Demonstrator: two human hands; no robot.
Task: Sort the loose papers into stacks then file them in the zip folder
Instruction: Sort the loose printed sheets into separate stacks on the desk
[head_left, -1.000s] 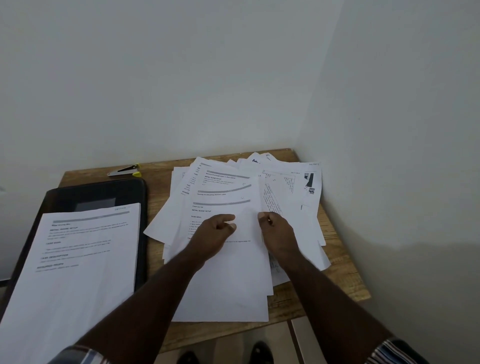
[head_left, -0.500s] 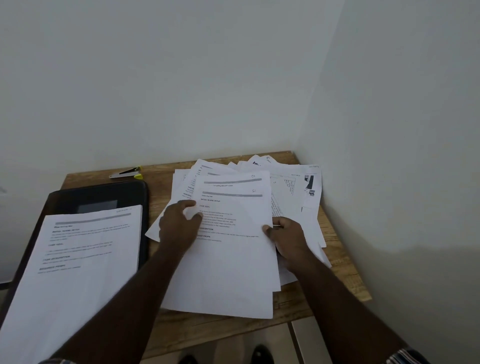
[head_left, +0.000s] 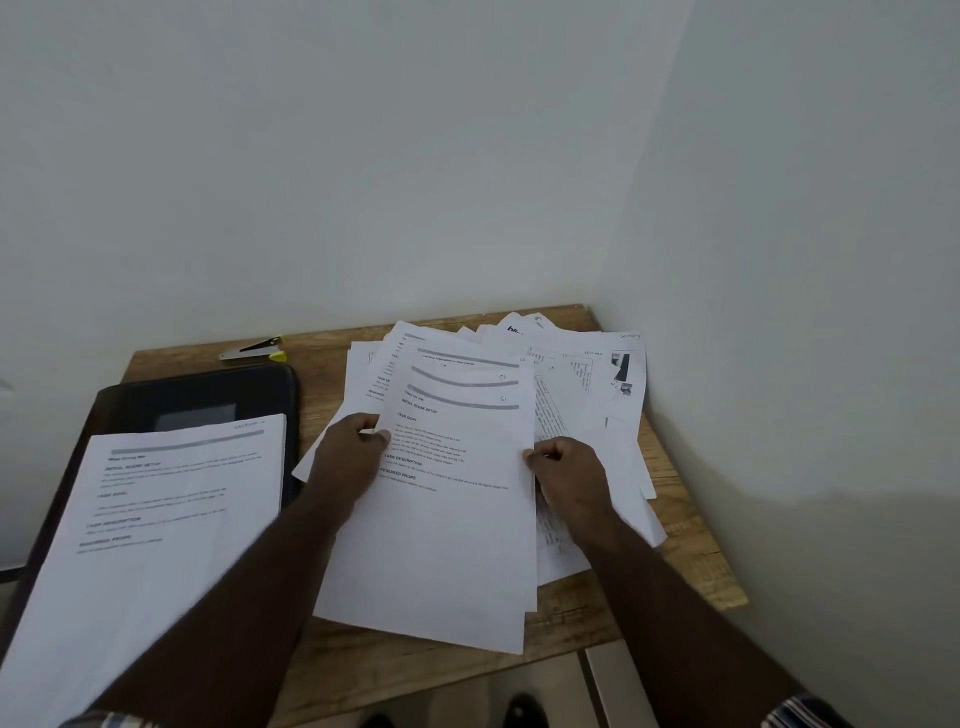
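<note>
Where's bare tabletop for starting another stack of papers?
Bare wood shows between the zip folder and the loose papers, behind the folder near the stapler, and along the table front edge. The right half is crowded with papers.

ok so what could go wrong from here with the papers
1. The left hand and right hand pinch several white printed sheets by their side edges; a lower one could slip out.
2. The loose fanned pile of papers overhangs the small wooden table on the right, so a nudge may push sheets off.
3. The sorted white sheet on the black zip folder hangs past its near edge and could slide.
</note>
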